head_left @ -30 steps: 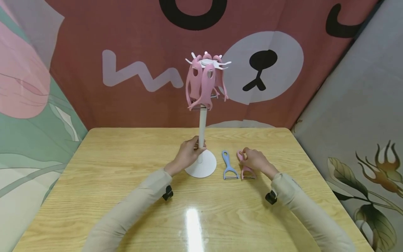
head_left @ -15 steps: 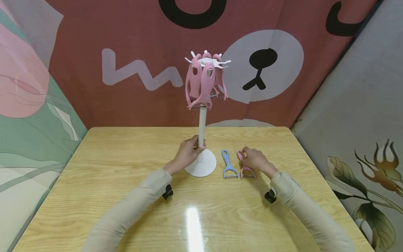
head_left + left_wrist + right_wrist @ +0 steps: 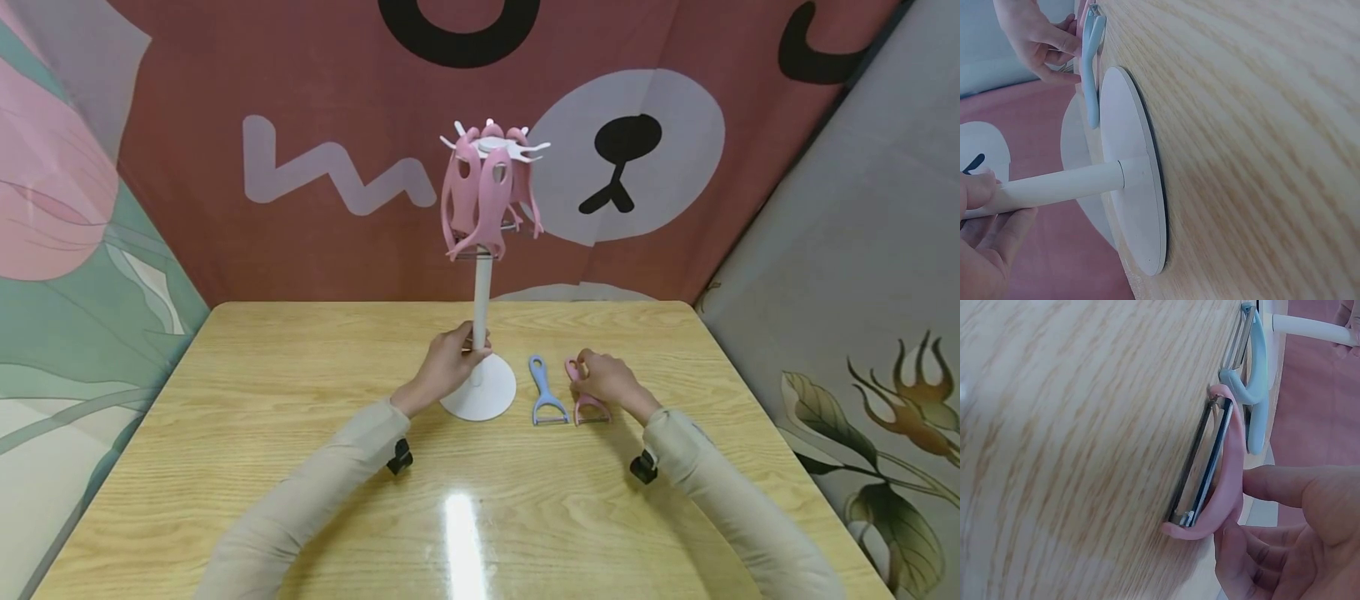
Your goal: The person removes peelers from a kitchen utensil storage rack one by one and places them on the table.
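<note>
My left hand (image 3: 444,367) grips the lower pole of a white stand (image 3: 1072,183), thumb on one side and fingers around the other. The stand's round base sits flat on the table. From the hooks at its top hang several pink peelers (image 3: 491,204), blades down. Right of the base, my right hand (image 3: 611,382) pinches a pink peeler (image 3: 1232,472) between thumb and fingers, near where its handle meets the blade fork. That peeler lies on the table, and part of its handle is hidden by the hand. A blue peeler (image 3: 542,390) lies between it and the base.
The light wood table (image 3: 300,358) ends at a pink and red printed cloth (image 3: 337,258) behind the stand. A patterned cloth (image 3: 847,292) hangs along the right side. White hooks (image 3: 532,152) jut outward at the stand's top.
</note>
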Demonstrator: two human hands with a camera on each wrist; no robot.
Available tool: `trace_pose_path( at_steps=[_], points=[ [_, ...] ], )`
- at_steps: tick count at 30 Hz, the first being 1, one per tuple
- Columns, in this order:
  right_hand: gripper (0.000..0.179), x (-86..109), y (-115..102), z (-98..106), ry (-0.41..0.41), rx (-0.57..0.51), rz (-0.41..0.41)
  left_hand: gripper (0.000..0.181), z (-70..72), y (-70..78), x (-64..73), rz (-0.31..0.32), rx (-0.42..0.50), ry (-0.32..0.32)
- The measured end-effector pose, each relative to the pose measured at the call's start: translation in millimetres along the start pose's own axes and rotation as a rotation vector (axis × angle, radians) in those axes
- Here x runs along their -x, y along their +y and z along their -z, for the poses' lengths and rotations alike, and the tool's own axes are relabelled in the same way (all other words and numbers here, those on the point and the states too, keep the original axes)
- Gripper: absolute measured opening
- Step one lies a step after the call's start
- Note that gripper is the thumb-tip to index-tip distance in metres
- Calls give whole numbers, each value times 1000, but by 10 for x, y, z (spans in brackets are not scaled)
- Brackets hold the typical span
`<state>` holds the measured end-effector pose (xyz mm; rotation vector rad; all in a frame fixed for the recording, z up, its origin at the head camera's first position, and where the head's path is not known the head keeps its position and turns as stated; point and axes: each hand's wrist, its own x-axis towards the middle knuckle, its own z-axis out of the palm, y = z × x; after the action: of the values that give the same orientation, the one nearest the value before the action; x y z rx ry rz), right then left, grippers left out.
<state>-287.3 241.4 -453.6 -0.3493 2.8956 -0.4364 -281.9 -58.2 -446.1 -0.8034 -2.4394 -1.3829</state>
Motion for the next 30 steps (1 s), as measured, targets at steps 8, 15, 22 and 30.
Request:
trace_pose_path(
  at_steps=[8,15,22,30],
  points=[
    [51,2,-6,-2,4,5,-5,18,-12,-21,-11,3,-7,1],
    [51,-2,7,-12,-1,-2,-17,21,-14,-22,-8,-13,-6,12],
    [49,8,4,-9,-5,-9,-23,20,-8,-10,-4,-9,-10,8],
    [53,15,4,-8,-9,-17,-33,20,-7,-1,4,-11,-22,7]
  ],
)
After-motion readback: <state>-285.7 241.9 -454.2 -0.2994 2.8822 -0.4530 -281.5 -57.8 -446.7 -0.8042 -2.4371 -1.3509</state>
